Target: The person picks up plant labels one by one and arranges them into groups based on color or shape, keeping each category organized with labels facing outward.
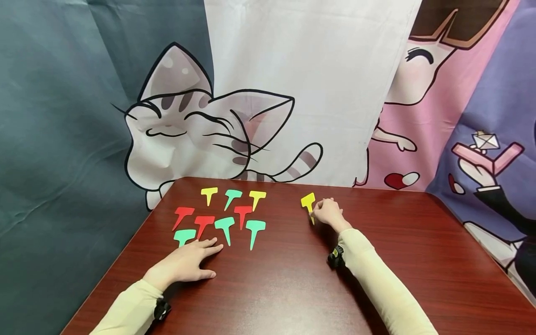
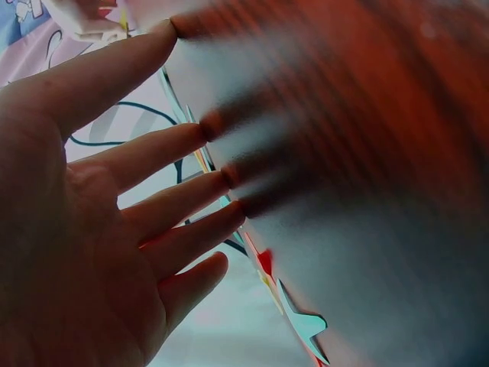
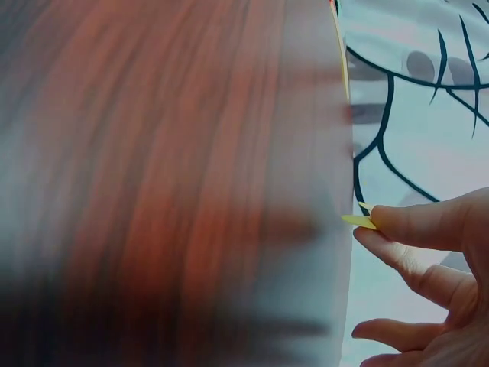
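Note:
In the head view my right hand (image 1: 328, 213) pinches the stem of a yellow T-shaped plant label (image 1: 308, 200) just above the table. Seen from the right wrist, thumb and forefinger meet on that yellow label, while the other fingers stand apart. My left hand (image 1: 186, 263) has its fingers spread, with the fingertips at the tabletop and nothing held. Just beyond it lies a green plant label (image 1: 184, 235), its lower end hidden by the hand. Close by are a red label (image 1: 204, 222) and another green label (image 1: 225, 224).
More T-shaped labels lie left of centre, among them a yellow one (image 1: 209, 191), a red one (image 1: 243, 211) and a green one (image 1: 255, 227). The brown table (image 1: 284, 288) ends at a cartoon-printed cloth (image 1: 259, 46) hanging behind it.

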`<state>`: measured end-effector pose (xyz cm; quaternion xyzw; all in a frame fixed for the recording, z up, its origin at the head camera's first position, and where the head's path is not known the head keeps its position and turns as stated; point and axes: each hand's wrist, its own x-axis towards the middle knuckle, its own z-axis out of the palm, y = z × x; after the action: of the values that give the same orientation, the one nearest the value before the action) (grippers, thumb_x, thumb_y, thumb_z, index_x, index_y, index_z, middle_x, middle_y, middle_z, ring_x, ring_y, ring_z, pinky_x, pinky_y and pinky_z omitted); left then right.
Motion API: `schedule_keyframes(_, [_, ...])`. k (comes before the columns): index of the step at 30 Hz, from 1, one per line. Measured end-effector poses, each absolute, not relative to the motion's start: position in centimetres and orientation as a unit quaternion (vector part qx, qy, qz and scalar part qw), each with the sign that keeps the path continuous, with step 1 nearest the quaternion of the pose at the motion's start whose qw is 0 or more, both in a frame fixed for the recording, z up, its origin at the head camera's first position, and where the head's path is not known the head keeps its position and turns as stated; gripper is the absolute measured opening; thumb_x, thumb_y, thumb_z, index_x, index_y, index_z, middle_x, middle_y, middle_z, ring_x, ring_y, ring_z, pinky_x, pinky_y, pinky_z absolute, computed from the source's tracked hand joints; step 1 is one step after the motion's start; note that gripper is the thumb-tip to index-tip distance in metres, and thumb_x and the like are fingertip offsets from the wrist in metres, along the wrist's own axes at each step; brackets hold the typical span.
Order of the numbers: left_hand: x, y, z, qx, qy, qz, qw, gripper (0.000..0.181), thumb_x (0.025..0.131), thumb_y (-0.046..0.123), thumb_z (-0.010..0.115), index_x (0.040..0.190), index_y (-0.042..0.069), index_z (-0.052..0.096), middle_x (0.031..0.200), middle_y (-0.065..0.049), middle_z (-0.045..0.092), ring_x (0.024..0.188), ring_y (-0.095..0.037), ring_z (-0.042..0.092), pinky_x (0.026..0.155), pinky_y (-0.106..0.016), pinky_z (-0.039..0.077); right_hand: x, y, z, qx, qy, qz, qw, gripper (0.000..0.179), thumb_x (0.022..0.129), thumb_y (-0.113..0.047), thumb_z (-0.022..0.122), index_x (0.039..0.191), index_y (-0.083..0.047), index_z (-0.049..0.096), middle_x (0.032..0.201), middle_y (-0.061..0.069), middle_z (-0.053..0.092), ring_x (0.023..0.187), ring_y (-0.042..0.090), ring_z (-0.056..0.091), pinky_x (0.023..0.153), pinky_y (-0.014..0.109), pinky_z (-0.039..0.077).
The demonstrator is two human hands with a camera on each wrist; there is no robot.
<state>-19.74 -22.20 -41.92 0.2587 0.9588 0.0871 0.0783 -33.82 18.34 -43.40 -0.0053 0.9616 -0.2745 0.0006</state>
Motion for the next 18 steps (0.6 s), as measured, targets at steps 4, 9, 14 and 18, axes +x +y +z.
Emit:
schedule_keyframes(4, [-19.7,-22.2,-41.9,0.259,0.959,0.088,0.079,0.068,0.080,0.041,0.071,0.139,0.016,0.050,0.145,-0.014,0.045,0.130,-0.040,0.044,0.102,-0.056,0.038,-33.7,19.7,-43.4,0.001,0.963,-0.269,0.001,0.031,0.083,-0.025,0.067,0.059,-0.012,0.052,0.136,0.024,0.050,0.136,0.047,0.030,0.099,0.077,0.019])
schedule_keyframes(9, [-19.7,-22.2,-42.0,0.259,0.959,0.089,0.079,0.067,0.080,0.040,0.071,0.139,0.016,0.050,0.145,-0.014,0.045,0.130,-0.041,0.043,0.102,-0.056,0.038,-33.5,21.4,-43.4,0.007,0.967,-0.254,-0.003,0.029,0.083,-0.024,0.065,0.060,-0.011,0.053,0.136,0.028,0.048,0.132,0.051,0.033,0.097,0.077,0.021])
schedule_keyframes(14, [-19.8,-22.2,-42.1,0.257,0.959,0.090,0.078,0.067,0.080,0.041,0.071,0.139,0.016,0.050,0.144,-0.013,0.046,0.130,-0.040,0.043,0.102,-0.056,0.038,-33.2,23.2,-43.3,0.016,0.968,-0.249,-0.006,0.030,0.083,-0.024,0.065,0.060,-0.010,0.051,0.136,0.030,0.047,0.128,0.053,0.036,0.096,0.078,0.022])
schedule_keyframes(18, [-19.8,-22.2,-42.1,0.258,0.959,0.089,0.079,0.068,0.080,0.041,0.071,0.139,0.016,0.050,0.144,-0.013,0.046,0.130,-0.039,0.044,0.102,-0.056,0.038,-33.1,24.5,-43.5,0.026,0.969,-0.244,-0.004,0.029,0.082,-0.025,0.065,0.061,-0.011,0.053,0.125,0.029,0.054,0.121,0.053,0.042,0.095,0.079,0.022])
